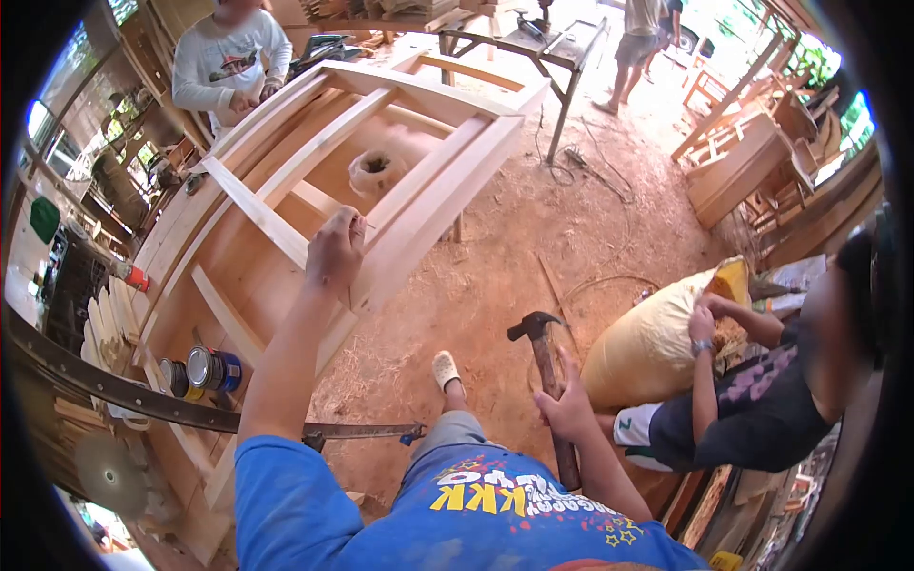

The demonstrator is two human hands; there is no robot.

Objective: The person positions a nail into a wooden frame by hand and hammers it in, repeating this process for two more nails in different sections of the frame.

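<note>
My right hand [568,404] is wrapped around the wooden handle of a claw hammer [545,357], whose dark head points up and away from me. On the near side of a pale wooden frame [447,190], my left hand [335,249] is closed in a pinch against the rail. A thin nail [370,226] seems to stick out at its fingertips, though most of it is hidden. The frame has several crosspieces and lies across a wooden workbench [214,314]. A roll with a hole in its middle [373,171] shows between the rails.
Paint cans [214,369] stand at the left, near a long metal bar clamp [190,411]. One person [228,71] is across the bench; another [752,381] handles a big yellowish sack [647,333] at my right. A metal-legged table [524,43] and cables [595,171] are farther off.
</note>
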